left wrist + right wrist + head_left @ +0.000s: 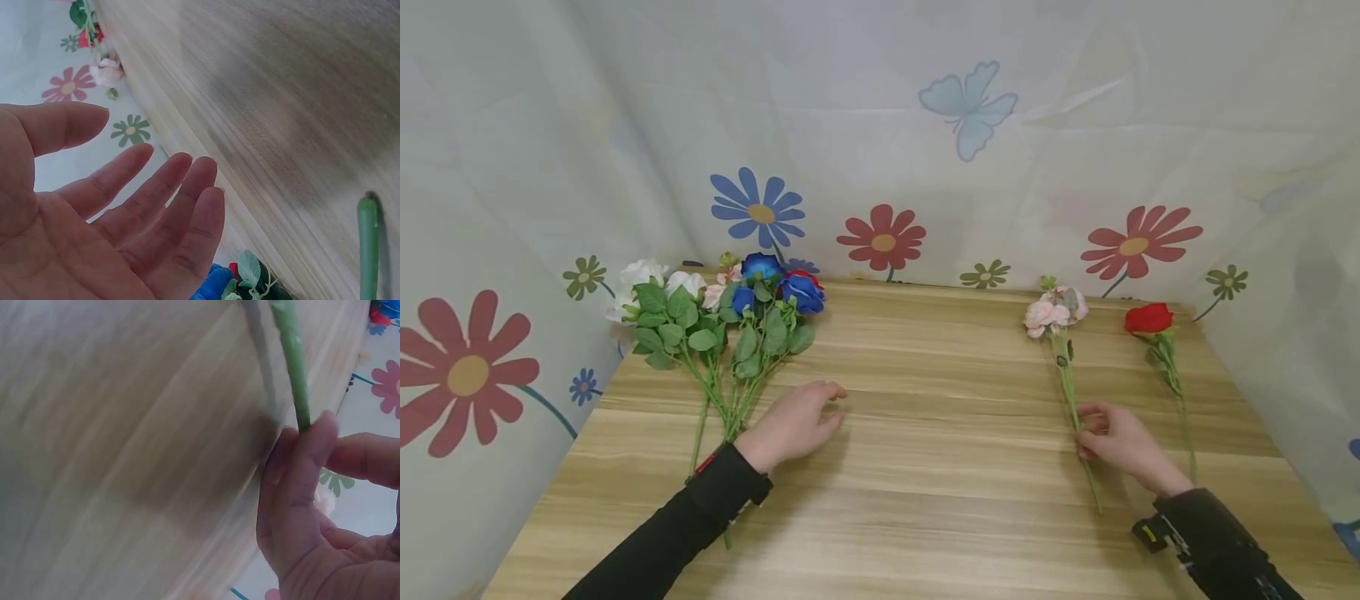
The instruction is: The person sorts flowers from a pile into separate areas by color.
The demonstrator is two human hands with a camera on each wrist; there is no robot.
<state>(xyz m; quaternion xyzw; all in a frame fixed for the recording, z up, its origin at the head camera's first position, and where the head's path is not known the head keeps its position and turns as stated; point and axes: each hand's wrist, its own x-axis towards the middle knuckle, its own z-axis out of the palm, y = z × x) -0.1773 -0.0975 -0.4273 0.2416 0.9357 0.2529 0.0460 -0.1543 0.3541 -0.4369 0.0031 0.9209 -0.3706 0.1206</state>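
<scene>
On the right of the table lies a pale pink artificial flower with a long green stem. My right hand pinches that stem between thumb and fingers in the right wrist view. Over the table at left, my left hand has loosely bent fingers and holds nothing; its palm shows bare in the left wrist view. Under the left wrist pass the stems of a bunch of blue roses, white roses and green leaves.
A single red flower lies to the right of my right hand. The wooden table meets a pale curtain printed with flowers and a butterfly along its back and sides.
</scene>
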